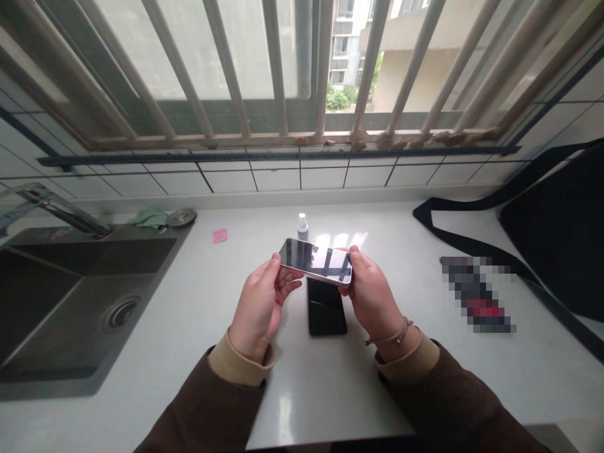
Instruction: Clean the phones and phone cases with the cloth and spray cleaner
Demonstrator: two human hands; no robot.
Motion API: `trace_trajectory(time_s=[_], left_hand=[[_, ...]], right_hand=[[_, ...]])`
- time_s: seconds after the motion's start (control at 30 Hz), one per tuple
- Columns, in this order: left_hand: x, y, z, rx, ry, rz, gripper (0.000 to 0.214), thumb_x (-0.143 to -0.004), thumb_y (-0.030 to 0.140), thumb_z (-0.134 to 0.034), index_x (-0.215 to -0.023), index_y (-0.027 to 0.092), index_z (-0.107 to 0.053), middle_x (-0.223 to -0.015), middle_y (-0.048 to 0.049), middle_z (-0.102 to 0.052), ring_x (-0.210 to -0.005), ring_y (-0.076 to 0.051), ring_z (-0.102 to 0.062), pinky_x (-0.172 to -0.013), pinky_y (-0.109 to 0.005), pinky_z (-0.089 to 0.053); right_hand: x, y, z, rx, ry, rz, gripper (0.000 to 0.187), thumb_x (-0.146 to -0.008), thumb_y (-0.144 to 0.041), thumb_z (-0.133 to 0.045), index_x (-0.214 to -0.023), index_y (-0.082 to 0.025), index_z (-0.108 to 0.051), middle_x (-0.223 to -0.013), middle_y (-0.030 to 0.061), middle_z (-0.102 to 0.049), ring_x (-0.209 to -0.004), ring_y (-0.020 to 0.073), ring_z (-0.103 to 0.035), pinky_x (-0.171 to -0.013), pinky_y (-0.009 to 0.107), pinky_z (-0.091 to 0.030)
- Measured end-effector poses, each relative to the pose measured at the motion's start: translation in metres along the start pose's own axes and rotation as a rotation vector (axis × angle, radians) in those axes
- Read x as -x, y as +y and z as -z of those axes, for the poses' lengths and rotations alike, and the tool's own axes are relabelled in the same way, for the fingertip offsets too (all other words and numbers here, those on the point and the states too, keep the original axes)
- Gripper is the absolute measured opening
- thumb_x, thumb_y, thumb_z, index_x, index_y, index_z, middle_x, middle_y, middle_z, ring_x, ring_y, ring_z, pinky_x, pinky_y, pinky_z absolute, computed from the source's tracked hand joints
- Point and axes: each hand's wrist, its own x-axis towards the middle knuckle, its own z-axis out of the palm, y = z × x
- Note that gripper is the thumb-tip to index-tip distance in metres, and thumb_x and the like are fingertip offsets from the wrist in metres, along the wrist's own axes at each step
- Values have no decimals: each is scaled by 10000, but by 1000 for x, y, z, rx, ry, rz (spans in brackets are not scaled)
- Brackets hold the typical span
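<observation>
I hold a pink-edged smartphone [315, 260] with a dark glossy screen flat above the white counter, lengthwise between both hands. My left hand [260, 304] pinches its left end with thumb on top. Gripping the right end is my right hand [374, 297], a thin bracelet on its wrist. Directly beneath lies a second, black phone-shaped slab [326, 308] flat on the counter. A small white bottle [302, 226] stands just behind the held phone.
A dark sink [70, 302] with a metal tap [51, 211] fills the left. A green cloth [150, 218], a metal strainer lid [181, 217] and a pink note [219, 236] lie behind. A black strapped bag [557, 239] and a blurred-out item [479, 294] sit right.
</observation>
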Motion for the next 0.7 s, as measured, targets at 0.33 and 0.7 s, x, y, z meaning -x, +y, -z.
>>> trace_trajectory(time_s=[0.33, 0.7], left_hand=[[0, -4, 2, -120, -13, -63, 386, -854, 527, -872, -919, 158, -779, -843, -80, -803, -778, -175, -743, -654, -249, -538], [1, -3, 0, -147, -29, 20, 307, -840, 402, -842, -950, 125, -767, -869, -109, -832, -759, -171, -777, -658, -232, -590]], right_hand=[[4, -2, 0, 150, 59, -20, 644, -1007, -777, -543, -694, -216, -595, -532, -4, -544, -453, 134, -475, -435, 274, -392], [1, -3, 5, 249, 87, 87, 623, -1024, -740, -517, -992, -173, -772, -621, 3, -615, -503, 155, -516, -448, 273, -385]])
